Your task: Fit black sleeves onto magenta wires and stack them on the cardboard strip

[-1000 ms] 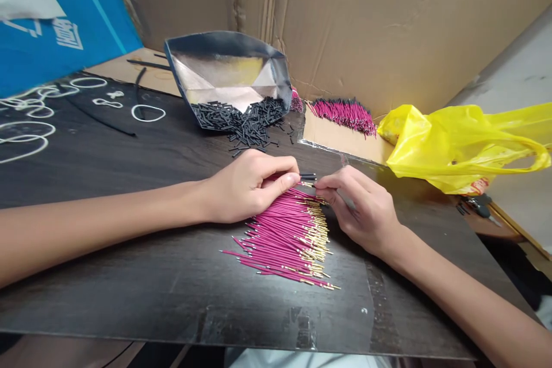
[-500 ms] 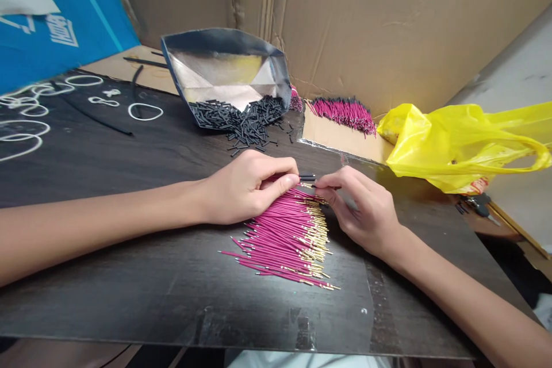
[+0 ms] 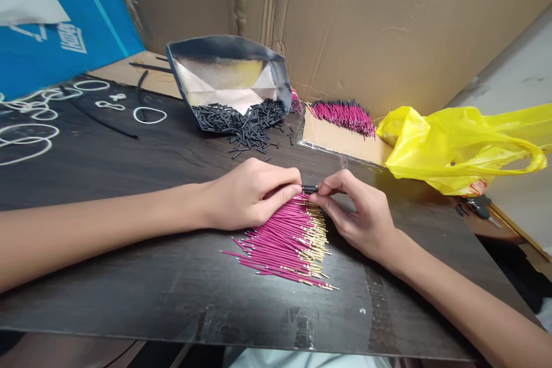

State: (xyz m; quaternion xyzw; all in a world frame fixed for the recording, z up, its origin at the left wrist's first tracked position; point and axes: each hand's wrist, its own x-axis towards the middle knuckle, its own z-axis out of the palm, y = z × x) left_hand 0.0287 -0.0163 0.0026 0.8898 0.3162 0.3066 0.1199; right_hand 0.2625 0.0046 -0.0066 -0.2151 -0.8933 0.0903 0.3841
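Observation:
Many magenta wires (image 3: 280, 230) with gold tips on their right ends lie in a fanned pile on the dark table. My left hand (image 3: 254, 195) rests over the top of the pile, thumb and forefinger pinched on magenta wires whose ends carry black sleeves (image 3: 309, 188). Just to the right, my right hand (image 3: 357, 207) pinches at the right ends of those black sleeves; its fingertips nearly meet those of the left. Behind the hands, an open dark pouch (image 3: 228, 49) spills short black tubes (image 3: 250, 126) onto the table.
Magenta wires with black ends (image 3: 345, 117) lie on a cardboard piece (image 3: 336, 141) at the back. A yellow plastic bag (image 3: 452, 144) is at the right, keys (image 3: 480, 205) below it. White loops (image 3: 149, 115) and black tubing (image 3: 103, 121) lie left. Cardboard (image 3: 366, 23) stands behind.
My right hand has shifted slightly left, closer to my left hand. The gold tip that showed between the hands is now covered by black sleeve or fingers. The view has moved slightly.

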